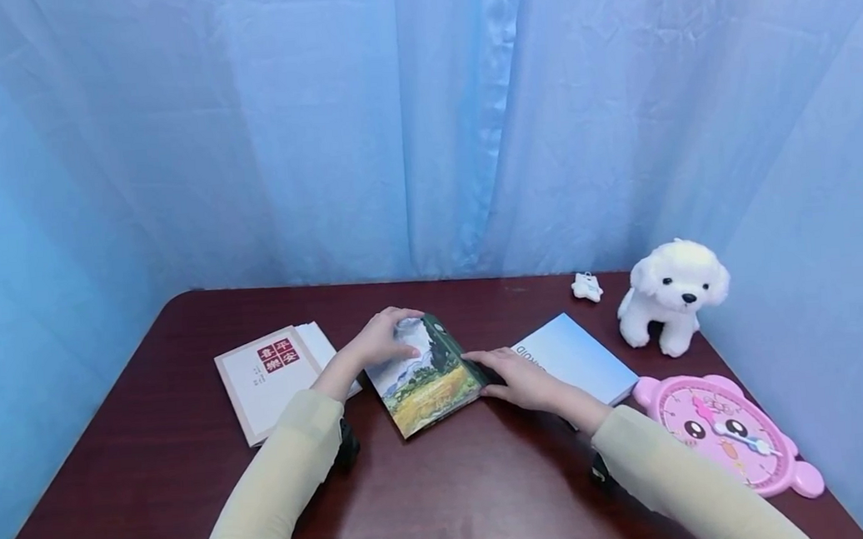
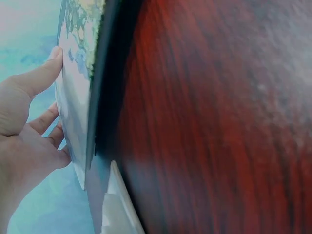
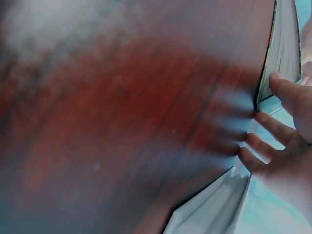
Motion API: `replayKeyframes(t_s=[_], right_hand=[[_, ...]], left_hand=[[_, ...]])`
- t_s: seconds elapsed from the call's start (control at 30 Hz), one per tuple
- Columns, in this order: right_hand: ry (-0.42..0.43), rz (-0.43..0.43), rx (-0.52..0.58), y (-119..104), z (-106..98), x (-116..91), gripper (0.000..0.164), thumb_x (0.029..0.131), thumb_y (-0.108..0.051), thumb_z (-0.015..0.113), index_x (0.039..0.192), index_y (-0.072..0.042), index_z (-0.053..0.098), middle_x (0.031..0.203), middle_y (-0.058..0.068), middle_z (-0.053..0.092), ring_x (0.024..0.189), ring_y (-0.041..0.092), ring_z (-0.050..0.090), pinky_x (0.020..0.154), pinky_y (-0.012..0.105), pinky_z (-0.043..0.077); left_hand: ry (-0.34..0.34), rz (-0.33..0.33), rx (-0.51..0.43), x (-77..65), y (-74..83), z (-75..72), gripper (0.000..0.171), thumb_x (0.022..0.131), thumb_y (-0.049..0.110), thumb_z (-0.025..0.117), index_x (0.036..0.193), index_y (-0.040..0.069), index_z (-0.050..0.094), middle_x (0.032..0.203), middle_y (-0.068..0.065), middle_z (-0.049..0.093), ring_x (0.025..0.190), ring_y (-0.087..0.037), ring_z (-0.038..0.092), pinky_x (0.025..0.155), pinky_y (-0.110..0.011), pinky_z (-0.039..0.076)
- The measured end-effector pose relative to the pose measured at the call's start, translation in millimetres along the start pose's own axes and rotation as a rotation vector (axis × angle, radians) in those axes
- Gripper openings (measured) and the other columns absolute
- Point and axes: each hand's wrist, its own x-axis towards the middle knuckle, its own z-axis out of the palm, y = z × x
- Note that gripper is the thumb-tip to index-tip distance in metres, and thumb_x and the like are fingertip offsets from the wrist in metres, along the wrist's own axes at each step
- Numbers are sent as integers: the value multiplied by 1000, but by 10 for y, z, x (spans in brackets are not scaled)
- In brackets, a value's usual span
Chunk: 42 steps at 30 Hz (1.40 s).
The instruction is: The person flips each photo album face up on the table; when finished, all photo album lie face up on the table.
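In the head view a book [image 1: 424, 378] with a painted landscape cover and a dark green strip lies slightly askew at the table's middle. My left hand [image 1: 380, 340] holds its upper left part, thumb [image 2: 51, 66] on the cover and fingers at the far edge. From the other side my right hand [image 1: 518, 378] holds the green edge, its thumb [image 3: 287, 90] by the page edges at the near corner. Some right fingertips are hidden in the head view. The left wrist view shows a dark gap or shadow between book and tabletop.
Left of it lies a pale book [image 1: 262, 381] with red square characters, overlapping another white one [image 1: 318, 344]. A blue-white book [image 1: 577, 364] is by my right forearm. Further right are a white plush dog [image 1: 674, 294], a small star-shaped toy [image 1: 586, 287] and a pink clock [image 1: 724, 433].
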Motion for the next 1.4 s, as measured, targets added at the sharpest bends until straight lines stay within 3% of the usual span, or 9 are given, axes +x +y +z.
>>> replayKeyframes(t_s=[0.2,0.4,0.57,0.77,1.07,1.2,1.4], right_hand=[[12,-29,69,-8,-10,-14,57,92,-24,63,143,-17,41,141,7,47,129,24,44,103,44,39],[67,-61,234,-18,-59,-45,63,85,-19,72,141,-14,44,135,10,51,112,22,59,92,35,50],[128,-10,394,-57,-145,-60,69,79,-16,77,140,-13,45,131,10,54,107,22,62,84,28,53],[190,46,448,-141,-223,-84,75,76,-25,78,142,-14,43,132,10,55,103,21,64,75,26,55],[254,-58,597,-207,-286,-126,79,76,-17,77,144,-12,37,139,15,48,112,30,58,74,30,56],[269,-59,652,-266,-323,-146,75,77,-13,76,143,-15,40,141,13,46,114,25,57,73,30,56],[251,-104,727,-371,-354,-154,68,81,-6,72,142,-10,41,134,19,49,100,16,60,71,33,56]], left_hand=[[14,37,7,0,-3,-12,67,80,24,76,140,18,47,140,-12,40,127,-30,40,99,-48,40],[32,78,11,-48,10,-35,64,79,24,77,138,20,50,137,-11,41,124,-28,43,96,-46,42],[93,119,-18,-87,52,-88,65,78,22,78,137,23,51,132,-10,43,117,-26,46,88,-43,44],[147,135,-15,-134,114,-150,63,80,23,77,138,25,50,131,-7,45,103,-21,48,75,-36,43],[191,184,1,-192,238,-244,62,79,26,78,136,25,53,132,-5,47,98,-21,50,73,-31,43],[236,203,0,-213,305,-273,59,78,27,78,133,22,57,127,-4,51,92,-24,54,73,-31,44],[310,220,-23,-231,387,-298,58,76,24,79,130,19,60,117,-6,57,93,-24,58,75,-33,53]])
